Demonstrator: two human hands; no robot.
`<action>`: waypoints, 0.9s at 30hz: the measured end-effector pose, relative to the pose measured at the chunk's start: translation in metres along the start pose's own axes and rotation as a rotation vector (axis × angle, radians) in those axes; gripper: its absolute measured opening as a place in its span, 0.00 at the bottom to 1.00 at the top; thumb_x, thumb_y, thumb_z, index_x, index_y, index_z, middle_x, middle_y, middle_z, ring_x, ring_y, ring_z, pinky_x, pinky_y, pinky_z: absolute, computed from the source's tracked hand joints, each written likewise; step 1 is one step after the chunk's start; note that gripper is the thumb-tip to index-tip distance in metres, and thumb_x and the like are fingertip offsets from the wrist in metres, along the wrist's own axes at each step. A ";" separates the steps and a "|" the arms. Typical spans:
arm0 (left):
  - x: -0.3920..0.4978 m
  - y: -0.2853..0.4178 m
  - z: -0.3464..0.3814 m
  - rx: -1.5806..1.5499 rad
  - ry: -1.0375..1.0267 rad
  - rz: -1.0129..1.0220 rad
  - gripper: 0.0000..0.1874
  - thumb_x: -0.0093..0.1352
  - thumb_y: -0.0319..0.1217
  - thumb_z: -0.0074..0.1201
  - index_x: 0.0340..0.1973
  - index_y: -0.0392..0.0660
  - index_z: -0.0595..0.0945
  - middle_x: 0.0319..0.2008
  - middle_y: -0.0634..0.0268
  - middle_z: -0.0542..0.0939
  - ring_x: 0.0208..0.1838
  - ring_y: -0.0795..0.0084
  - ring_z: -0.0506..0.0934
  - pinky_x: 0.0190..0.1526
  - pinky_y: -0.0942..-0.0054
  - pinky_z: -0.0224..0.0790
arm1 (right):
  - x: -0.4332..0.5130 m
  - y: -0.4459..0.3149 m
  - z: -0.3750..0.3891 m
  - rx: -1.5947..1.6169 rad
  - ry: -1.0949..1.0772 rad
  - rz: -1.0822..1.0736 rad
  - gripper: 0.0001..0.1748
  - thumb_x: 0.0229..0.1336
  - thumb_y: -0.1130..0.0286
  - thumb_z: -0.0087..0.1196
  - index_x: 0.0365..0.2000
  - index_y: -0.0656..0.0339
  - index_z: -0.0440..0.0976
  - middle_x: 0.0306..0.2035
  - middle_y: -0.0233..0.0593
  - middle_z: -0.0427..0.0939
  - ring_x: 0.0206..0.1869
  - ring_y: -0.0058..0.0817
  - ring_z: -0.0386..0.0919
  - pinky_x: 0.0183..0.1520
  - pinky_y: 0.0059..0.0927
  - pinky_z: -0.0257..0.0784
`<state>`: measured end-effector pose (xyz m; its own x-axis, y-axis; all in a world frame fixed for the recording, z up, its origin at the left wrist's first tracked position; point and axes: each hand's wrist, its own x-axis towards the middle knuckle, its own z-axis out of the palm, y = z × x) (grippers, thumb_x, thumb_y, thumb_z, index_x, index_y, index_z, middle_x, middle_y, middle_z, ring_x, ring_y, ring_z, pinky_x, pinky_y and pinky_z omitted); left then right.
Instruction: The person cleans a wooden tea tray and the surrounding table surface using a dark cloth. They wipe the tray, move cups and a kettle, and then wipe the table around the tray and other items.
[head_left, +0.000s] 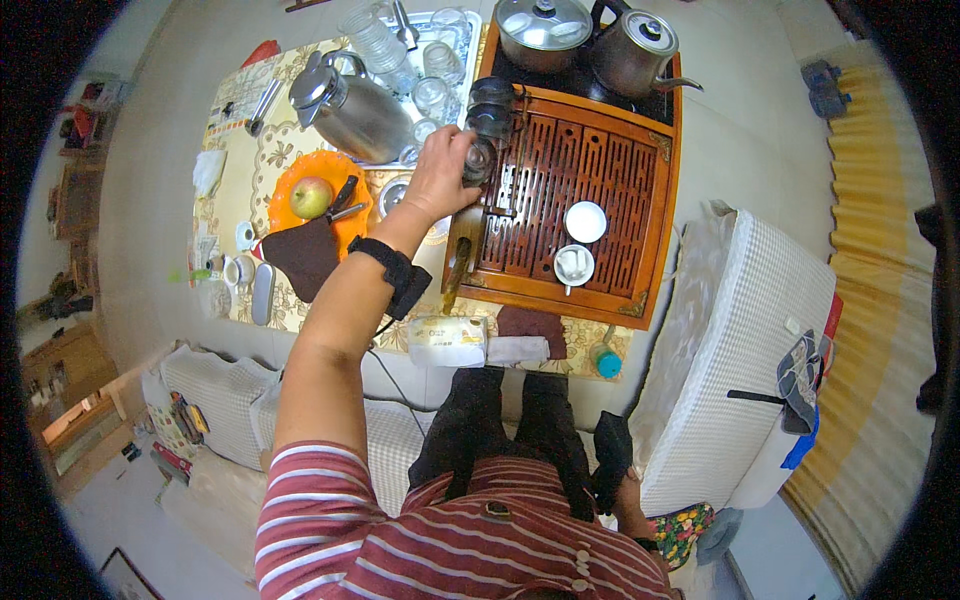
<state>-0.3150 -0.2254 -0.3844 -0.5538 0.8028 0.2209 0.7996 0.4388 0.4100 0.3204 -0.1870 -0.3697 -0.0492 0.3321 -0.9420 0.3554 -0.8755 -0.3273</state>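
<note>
My left hand (442, 171) reaches over the left edge of the slotted wooden tea tray (615, 161). Its thumb and fingers are around a small glass cup (479, 160). Just beyond it, dark glass vessels (491, 112) stand in a row along the tray's edge. On the slats are a white cup (585, 222) and a white handled cup (574, 268) with white pieces inside. Low beside my right thigh, my right hand (628, 491) grips a black object (612, 450), which hides most of its fingers.
A steel thermos jug (352, 112) leans near a tray of glasses (469, 52). An orange plate (289, 169) holds an apple (310, 197) and a knife (345, 193). A lidded pot (544, 34) and a kettle (634, 56) occupy the far end. A tissue pack (448, 341) lies at the near edge.
</note>
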 end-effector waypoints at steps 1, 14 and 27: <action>0.004 -0.001 0.000 0.013 -0.064 0.059 0.41 0.43 0.32 0.68 0.52 0.42 0.66 0.50 0.49 0.66 0.54 0.47 0.65 0.56 0.61 0.60 | 0.000 0.000 0.000 -0.013 0.026 0.008 0.11 0.60 0.69 0.42 0.40 0.59 0.72 0.27 0.36 0.77 0.23 0.30 0.76 0.23 0.30 0.70; 0.035 -0.004 0.016 0.221 -0.430 0.442 0.37 0.48 0.29 0.64 0.54 0.45 0.67 0.53 0.52 0.67 0.55 0.49 0.66 0.55 0.59 0.62 | 0.004 -0.001 0.002 -0.046 0.026 -0.025 0.10 0.57 0.68 0.50 0.38 0.60 0.73 0.24 0.35 0.76 0.21 0.26 0.74 0.22 0.27 0.69; 0.003 -0.004 0.025 -0.690 0.002 -0.643 0.32 0.52 0.44 0.68 0.39 0.35 0.67 0.31 0.59 0.72 0.32 0.70 0.73 0.36 0.73 0.69 | 0.025 0.009 -0.011 -0.071 0.032 -0.035 0.14 0.61 0.66 0.46 0.43 0.62 0.72 0.30 0.36 0.77 0.26 0.26 0.76 0.26 0.29 0.70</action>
<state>-0.3137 -0.2148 -0.4073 -0.8416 0.4892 -0.2288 0.0265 0.4606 0.8872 0.3327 -0.1826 -0.3953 -0.0333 0.3744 -0.9267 0.4195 -0.8363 -0.3530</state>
